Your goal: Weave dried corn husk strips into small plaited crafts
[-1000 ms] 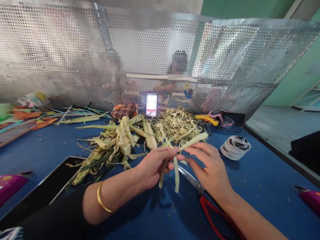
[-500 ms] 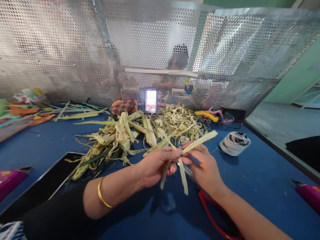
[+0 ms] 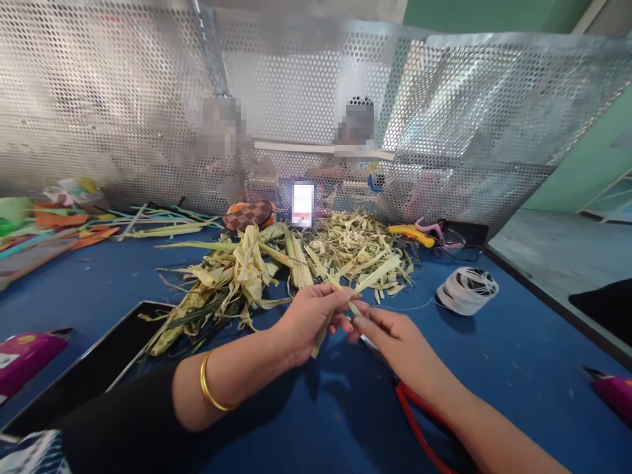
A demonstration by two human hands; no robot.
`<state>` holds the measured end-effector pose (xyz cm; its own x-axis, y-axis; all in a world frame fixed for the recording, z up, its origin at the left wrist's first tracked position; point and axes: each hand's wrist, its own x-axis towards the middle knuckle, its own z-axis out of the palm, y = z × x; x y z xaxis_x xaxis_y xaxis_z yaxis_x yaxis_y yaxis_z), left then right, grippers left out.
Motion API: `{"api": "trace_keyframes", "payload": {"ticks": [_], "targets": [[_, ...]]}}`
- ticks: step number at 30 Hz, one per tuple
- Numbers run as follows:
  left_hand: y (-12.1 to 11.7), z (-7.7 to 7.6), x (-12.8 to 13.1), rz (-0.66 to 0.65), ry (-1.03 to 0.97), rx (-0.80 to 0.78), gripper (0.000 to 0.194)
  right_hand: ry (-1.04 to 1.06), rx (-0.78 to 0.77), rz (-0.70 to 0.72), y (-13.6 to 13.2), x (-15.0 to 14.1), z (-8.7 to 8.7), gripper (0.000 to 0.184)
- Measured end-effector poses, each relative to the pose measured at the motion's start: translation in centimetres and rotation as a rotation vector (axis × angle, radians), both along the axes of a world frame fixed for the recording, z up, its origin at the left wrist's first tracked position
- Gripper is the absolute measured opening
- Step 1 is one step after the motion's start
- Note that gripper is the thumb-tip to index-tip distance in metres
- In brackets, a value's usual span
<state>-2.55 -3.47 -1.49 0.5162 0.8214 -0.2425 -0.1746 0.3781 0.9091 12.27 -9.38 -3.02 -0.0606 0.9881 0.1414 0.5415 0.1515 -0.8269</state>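
Note:
Pale corn husk strips point(image 3: 379, 274) cross between my fingertips over the blue table point(image 3: 306, 428). My left hand point(image 3: 309, 322) pinches them where they cross. One strip end points up and right, another hangs below the left fingers. My right hand point(image 3: 395, 339) closes thumb and fingers on a strip end just right of the crossing. Red-handled scissors point(image 3: 412, 421) show beneath my right wrist, partly covered; whether they rest on the table or against the hand, I cannot tell. Behind my hands lie whole dried husks point(image 3: 249, 263) and a heap of shredded husk point(image 3: 363, 240).
To the right stands a spool of white thread point(image 3: 467, 291), its loose thread trailing left. Yellow-handled tool point(image 3: 415, 234) and clear glasses point(image 3: 451, 240) lie behind. A dark tray point(image 3: 93, 368) is at left. Perforated metal mesh point(image 3: 306, 85) closes off the back, people beyond it.
My right hand has come down from the upper strip and now pinches the strip end that was hanging free. The view has shifted slightly.

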Motion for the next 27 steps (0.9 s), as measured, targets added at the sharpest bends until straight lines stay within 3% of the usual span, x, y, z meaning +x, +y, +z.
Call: {"api": "trace_keyframes", "payload": {"ticks": [3,5,7,10,12,16,18,22,27], "targets": [[0.1,-0.4,0.1,0.023,0.081,0.101,0.019,-0.094,-0.036,0.093,-0.4,-0.3,0.3,0.038],[0.1,-0.6,0.1,0.025,0.154,0.142,0.019,-0.218,0.042,0.088,-0.8,-0.1,0.8,0.038],[0.0,-0.6,0.1,-0.012,0.215,0.182,0.020,-0.343,0.251,-0.019,-1.0,0.4,1.3,0.032],[-0.4,-0.5,0.2,-0.175,0.314,0.257,0.022,-0.415,0.523,-0.241,-0.9,1.0,1.9,0.026],[-0.9,-0.4,0.3,-0.303,0.399,0.263,0.025,-0.342,0.440,-0.279,-0.5,1.0,2.0,0.026],[-1.7,-0.7,0.4,-0.470,0.489,0.256,0.030,-0.015,0.066,-0.168,0.5,0.6,1.8,0.025],[-1.8,-1.0,0.4,-0.499,0.501,0.254,0.030,0.089,0.047,-0.170,0.5,0.4,1.8,0.026],[-1.2,-1.3,0.4,-0.426,0.460,0.163,0.030,-0.058,0.306,-0.230,-0.7,0.1,1.9,0.021],[-0.1,-0.4,0.4,-0.150,0.247,-0.059,0.018,-0.559,0.785,-0.191,-2.1,-0.9,0.9,0.011]]}}
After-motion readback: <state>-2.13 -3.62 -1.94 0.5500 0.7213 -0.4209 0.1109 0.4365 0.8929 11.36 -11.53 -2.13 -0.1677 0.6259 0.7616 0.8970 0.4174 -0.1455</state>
